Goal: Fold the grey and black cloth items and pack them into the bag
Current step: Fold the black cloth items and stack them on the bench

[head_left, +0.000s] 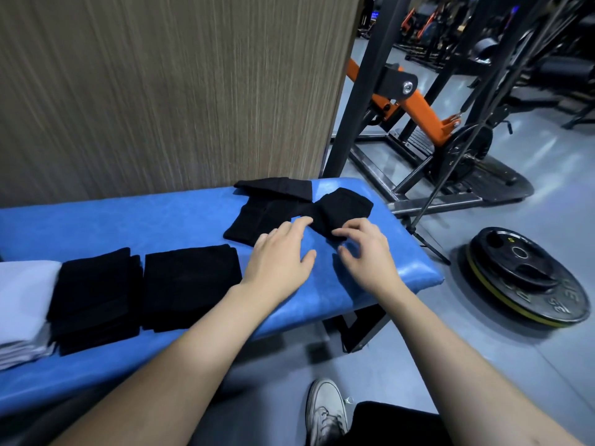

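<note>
The blue padded bench runs from the lower left to a rounded right end; its far long edge lies against a wood-grain wall panel, and its near long edge faces the person. Beyond the right end, grey floor lies open up to a stack of weight plates and a black and orange machine frame. Bare blue padding shows between the cloths and along the near edge below both hands. An unfolded black cloth lies crumpled at the far right part of the bench, its far edge close to the wall panel and its right lobe near the bench end. Two folded black stacks sit side by side at the centre left, just apart, and a folded light grey cloth touches the leftmost stack at the frame edge. The left hand lies palm down with fingers straight and spread, its fingertips at the near edge of the unfolded black cloth. The right hand is held with fingers curled, thumb and forefinger pinching the near edge of the cloth's right lobe. Both forearms extend from the lower frame. A white sneaker stands on the floor below the bench.
</note>
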A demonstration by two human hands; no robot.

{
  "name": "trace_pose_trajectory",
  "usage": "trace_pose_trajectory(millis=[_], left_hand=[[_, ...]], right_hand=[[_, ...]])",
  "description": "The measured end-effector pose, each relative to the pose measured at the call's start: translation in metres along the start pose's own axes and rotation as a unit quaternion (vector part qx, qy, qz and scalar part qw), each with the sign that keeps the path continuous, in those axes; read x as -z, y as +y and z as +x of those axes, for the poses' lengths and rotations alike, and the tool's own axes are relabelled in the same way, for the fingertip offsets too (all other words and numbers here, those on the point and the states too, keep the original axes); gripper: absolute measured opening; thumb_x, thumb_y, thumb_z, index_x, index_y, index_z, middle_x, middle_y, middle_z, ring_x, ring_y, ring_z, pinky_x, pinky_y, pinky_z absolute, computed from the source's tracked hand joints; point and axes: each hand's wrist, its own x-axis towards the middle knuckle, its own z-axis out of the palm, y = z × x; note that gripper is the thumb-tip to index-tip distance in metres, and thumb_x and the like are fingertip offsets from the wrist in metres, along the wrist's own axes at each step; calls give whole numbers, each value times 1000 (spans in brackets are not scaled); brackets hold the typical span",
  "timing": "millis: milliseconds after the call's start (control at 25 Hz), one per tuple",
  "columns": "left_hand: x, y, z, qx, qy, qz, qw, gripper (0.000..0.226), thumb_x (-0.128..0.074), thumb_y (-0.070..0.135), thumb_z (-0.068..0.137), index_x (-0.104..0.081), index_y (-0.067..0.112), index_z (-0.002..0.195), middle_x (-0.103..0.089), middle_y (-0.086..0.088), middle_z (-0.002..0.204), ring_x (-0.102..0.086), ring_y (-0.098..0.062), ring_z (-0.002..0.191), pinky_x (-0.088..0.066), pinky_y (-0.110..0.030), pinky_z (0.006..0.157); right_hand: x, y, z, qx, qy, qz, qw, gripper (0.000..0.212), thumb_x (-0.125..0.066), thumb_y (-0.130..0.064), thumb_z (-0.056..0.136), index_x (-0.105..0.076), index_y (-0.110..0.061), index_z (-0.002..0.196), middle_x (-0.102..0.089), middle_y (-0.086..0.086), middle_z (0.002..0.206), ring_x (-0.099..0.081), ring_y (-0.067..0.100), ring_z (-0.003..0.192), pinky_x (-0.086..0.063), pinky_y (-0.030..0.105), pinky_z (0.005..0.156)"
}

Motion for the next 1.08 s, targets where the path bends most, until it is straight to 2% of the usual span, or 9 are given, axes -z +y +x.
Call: trace_pose_trajectory(millis=[160, 280, 400, 560, 680, 800, 880, 1000, 1080], left_hand=[[-12, 18, 18, 106, -2, -177, 978, 45, -48, 40, 99, -42, 28, 141, -61, 6, 120, -58, -18, 112, -46, -33, 92], [-17, 26, 22, 170, -20, -224, 959, 50, -47, 50, 98, -41, 25, 140, -56, -2, 133, -52, -20, 123, -39, -31, 94], [-14, 20, 23, 218, -24, -287, 932, 59, -61, 53, 89, -41, 20, 134, -61, -1, 121, -59, -20, 111, -48, -36, 94], [-5, 14, 15, 194, -33, -219, 956, 52, -59, 21, 89, -32, 18, 134, -59, 2, 87, -59, -16, 77, -46, -29, 59], [2, 15, 4, 147, -34, -199, 968, 74, -53, 11, 90, -15, 33, 149, -53, 0, 71, -50, -13, 62, -37, -26, 52], [10, 12, -7, 106, -40, -182, 977, 75, -51, 8, 89, -19, 46, 146, -51, 0, 84, -52, -15, 72, -43, -28, 61], [14, 7, -14, 89, -52, -132, 986, 56, -48, 11, 90, -38, 45, 133, -47, 1, 99, -55, -16, 78, -47, -31, 68], [17, -1, -19, 113, -73, -59, 989, 16, -43, 27, 98, -58, 27, 104, -46, 4, 105, -57, -13, 74, -42, -27, 60], [17, -6, -22, 125, -83, -52, 987, 29, -45, 43, 100, -61, 20, 92, -46, 10, 105, -56, -5, 78, -37, -21, 61]], right_hand=[[5, -18, -13, 105, -44, 21, 993, 28, -66, -4, 84, -74, -18, 107, -61, -10, 110, -57, 13, 103, -45, 29, 94], [11, -35, -18, 78, -78, 129, 986, 33, -55, 8, 82, -75, -11, 100, -66, -9, 110, -62, 8, 104, -47, 19, 90], [21, -37, -17, 27, -130, 215, 967, 41, -46, 8, 76, -78, -14, 89, -73, -7, 99, -68, 21, 93, -54, 32, 85], [27, -30, -14, -111, -102, 278, 949, 35, -48, 10, 79, -74, -14, 76, -74, 3, 84, -69, 24, 89, -55, 43, 88], [26, 1, -11, -198, 31, 25, 979, 17, -64, -13, 84, -67, -20, 100, -63, 2, 108, -58, 24, 107, -47, 42, 97], [31, 18, -13, -292, -38, -128, 947, 59, -72, -44, 83, -52, -16, 131, -51, 11, 132, -43, 32, 127, -36, 41, 104], [34, 16, -12, -302, -58, -116, 945, 66, -73, -44, 83, -46, -15, 136, -53, 11, 133, -42, 33, 129, -38, 41, 102], [40, 14, -11, -327, -61, -19, 943, 56, -76, -31, 82, -45, -21, 128, -64, 7, 104, -56, 31, 110, -49, 43, 90], [49, 16, -15, -334, -39, 61, 940, 48, -76, -17, 80, -49, -28, 119, -62, 3, 89, -61, 26, 90, -52, 41, 79]])
